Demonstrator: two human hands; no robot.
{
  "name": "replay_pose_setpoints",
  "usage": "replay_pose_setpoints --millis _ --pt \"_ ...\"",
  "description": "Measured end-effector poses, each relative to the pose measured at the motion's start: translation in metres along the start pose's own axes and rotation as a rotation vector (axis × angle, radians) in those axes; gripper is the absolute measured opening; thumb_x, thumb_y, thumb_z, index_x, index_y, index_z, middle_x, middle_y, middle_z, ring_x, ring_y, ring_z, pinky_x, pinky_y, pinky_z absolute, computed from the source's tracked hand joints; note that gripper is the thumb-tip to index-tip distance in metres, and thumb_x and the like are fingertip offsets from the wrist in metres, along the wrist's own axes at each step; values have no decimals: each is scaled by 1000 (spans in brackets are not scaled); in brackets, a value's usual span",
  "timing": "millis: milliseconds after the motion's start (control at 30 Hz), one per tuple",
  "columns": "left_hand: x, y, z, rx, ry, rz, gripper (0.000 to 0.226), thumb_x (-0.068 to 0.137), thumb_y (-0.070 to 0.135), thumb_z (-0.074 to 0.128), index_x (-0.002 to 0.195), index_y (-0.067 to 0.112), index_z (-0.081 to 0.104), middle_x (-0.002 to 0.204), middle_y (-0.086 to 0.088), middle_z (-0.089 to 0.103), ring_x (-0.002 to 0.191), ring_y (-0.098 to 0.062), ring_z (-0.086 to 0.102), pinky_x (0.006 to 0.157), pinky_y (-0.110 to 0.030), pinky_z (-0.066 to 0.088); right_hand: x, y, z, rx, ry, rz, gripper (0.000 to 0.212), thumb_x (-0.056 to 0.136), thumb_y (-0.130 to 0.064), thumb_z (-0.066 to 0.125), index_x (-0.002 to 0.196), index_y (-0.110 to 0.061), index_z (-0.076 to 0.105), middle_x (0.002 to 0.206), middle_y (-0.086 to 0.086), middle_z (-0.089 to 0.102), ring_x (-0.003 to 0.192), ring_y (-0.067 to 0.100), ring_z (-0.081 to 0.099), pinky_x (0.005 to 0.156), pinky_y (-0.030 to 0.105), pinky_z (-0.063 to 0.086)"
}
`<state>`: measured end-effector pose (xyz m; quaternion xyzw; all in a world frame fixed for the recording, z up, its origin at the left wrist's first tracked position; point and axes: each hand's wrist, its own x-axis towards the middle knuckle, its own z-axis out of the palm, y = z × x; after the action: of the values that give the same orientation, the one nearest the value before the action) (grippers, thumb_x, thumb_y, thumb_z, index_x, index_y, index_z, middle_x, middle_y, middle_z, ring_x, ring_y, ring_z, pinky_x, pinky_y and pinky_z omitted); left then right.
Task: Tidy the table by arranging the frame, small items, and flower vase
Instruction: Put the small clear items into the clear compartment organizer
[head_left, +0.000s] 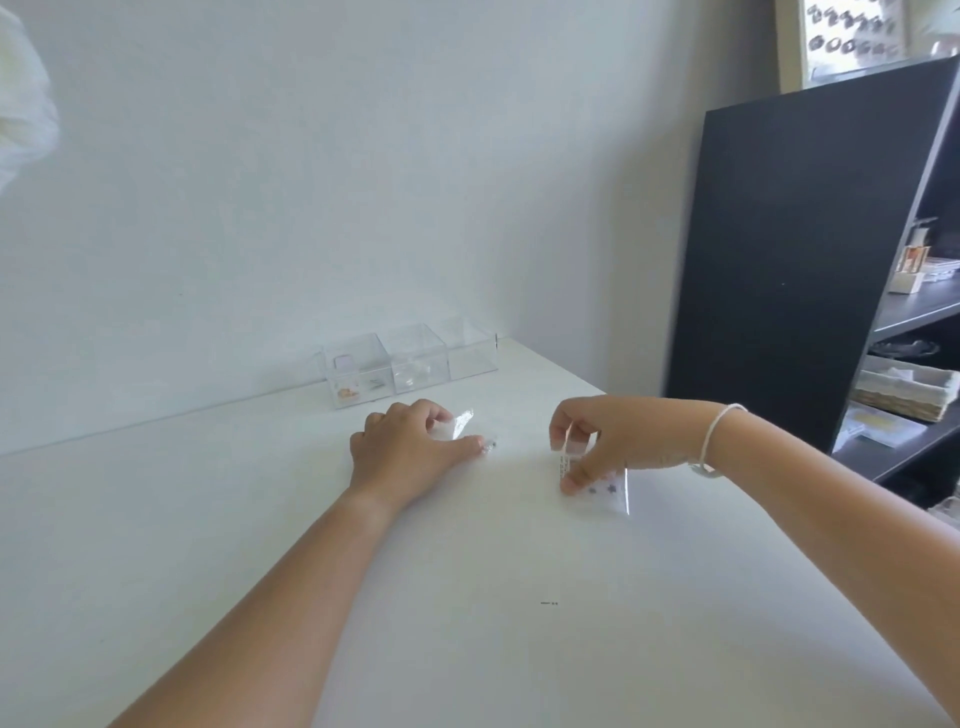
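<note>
Both of my hands rest on the white table (467, 597). My left hand (405, 447) pinches a small clear plastic packet (457, 423) lying on the tabletop, with a tiny item at its fingertips. My right hand (608, 441) grips another small clear packet (605, 486) holding dark star-shaped bits and a printed label, lifted on one edge. Behind them, against the wall, stands a row of three clear acrylic boxes (410, 369); the left one holds small coloured items. No frame or flower vase can be made out on the table.
A black shelving unit (789, 260) stands to the right, with a woven basket (904, 387) and small objects on its shelves. A framed picture (852, 36) sits on top of it. White fabric (21, 98) shows at the top left.
</note>
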<state>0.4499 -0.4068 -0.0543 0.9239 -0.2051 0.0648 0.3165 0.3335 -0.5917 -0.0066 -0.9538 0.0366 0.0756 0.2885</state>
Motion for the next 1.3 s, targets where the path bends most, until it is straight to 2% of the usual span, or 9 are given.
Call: replay_pose_setpoints --millis 133,300,467,600,700,833,1000,1100,1300 --pt "-2 1 -3 -198 -20 28 36 61 52 69 88 36 52 86 16 59 90 -12 54 84 -32 30 18 8 11 473 275 -105 13 80 -17 67 85 -18 55 64 -4 61 44 7 55 45 19 46" --pt "-6 0 3 -327 -9 80 18 76 19 62 76 36 53 70 10 59 70 -10 54 88 -41 42 32 16 22 842 617 -84 10 85 -13 58 94 -12 56 72 6 60 45 14 54 40 19 47" --pt "34 2 -2 -482 169 106 19 78 15 60 85 33 59 68 10 56 64 -6 52 52 -6 37 77 20 13 935 744 -112 15 82 -3 47 89 -14 54 75 6 53 55 19 49 37 22 49" --pt "86 12 -12 -614 274 115 18 77 11 56 85 26 63 63 10 51 57 -9 46 52 -17 39 117 18 0 864 819 -101 26 80 0 39 89 -20 53 78 3 53 41 8 54 57 34 56" --pt "100 27 -20 -595 314 146 18 77 10 55 80 27 61 64 9 51 54 -8 45 43 -8 34 117 24 5 864 835 -96 32 81 1 37 90 -24 53 81 0 53 34 1 53 75 47 53" --pt "134 33 -26 -483 332 133 17 77 13 53 84 26 61 70 10 55 69 -13 53 66 -22 44 127 26 2 880 851 -123 31 82 2 42 94 -24 53 75 -1 54 41 3 57 74 45 56" --pt "163 29 -14 -318 300 85 20 80 15 51 91 23 65 94 1 64 99 -25 59 93 -39 47 134 34 1 916 838 -182 30 83 3 49 103 -18 52 75 3 54 64 16 58 57 30 55" --pt "167 25 -2 -182 253 77 21 84 19 50 97 22 66 114 0 66 110 -24 56 100 -39 40 133 37 2 918 825 -197 29 83 3 51 103 -18 52 78 5 56 69 18 58 55 28 54" --pt "164 20 4 89 263 110 37 87 29 46 122 23 56 126 1 61 123 -25 46 98 -35 28 133 37 1 900 810 -211 28 84 1 52 102 -19 51 78 4 56 68 18 59 53 24 56"
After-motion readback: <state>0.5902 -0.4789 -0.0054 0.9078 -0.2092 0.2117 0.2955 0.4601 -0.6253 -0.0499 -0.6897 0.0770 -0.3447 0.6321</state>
